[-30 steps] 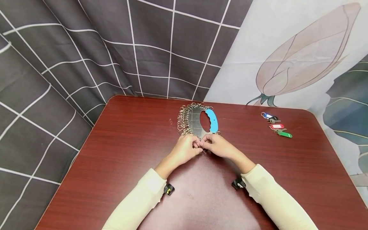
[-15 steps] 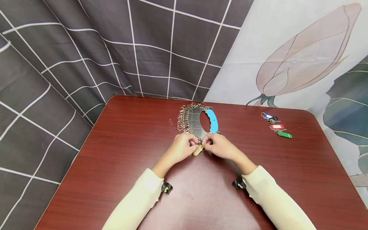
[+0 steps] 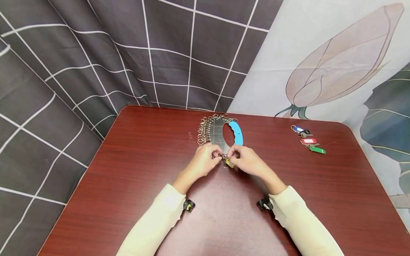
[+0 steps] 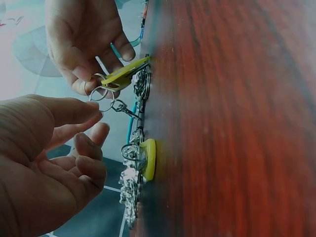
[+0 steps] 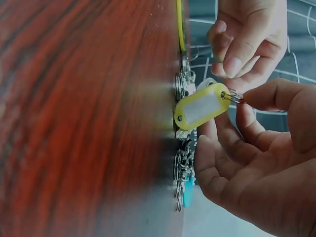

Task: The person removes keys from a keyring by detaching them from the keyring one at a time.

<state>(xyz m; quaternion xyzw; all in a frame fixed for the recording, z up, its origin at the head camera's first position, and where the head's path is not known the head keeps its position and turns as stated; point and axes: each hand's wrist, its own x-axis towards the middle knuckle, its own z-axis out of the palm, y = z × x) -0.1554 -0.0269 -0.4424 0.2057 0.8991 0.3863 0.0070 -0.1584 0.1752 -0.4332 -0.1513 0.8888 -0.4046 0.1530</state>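
L hand [image 3: 204,161] & R hand [image 3: 246,161], fingers nearly closed, each pinching metal rings [image 4: 104,89], yellow tag [image 5: 201,106] dangling just below R fingertips, nr silver plate [image 3: 219,137] w/ blue handle [image 3: 237,134]

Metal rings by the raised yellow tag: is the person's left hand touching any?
Touching. The left wrist view shows the left hand with its fingertips against the lower of the metal rings, no gap between.

Both sleeves [image 3: 150,224] were cream. A small black camera [image 3: 189,205] sat at each cuff [image 3: 177,195], the left marked yellow.
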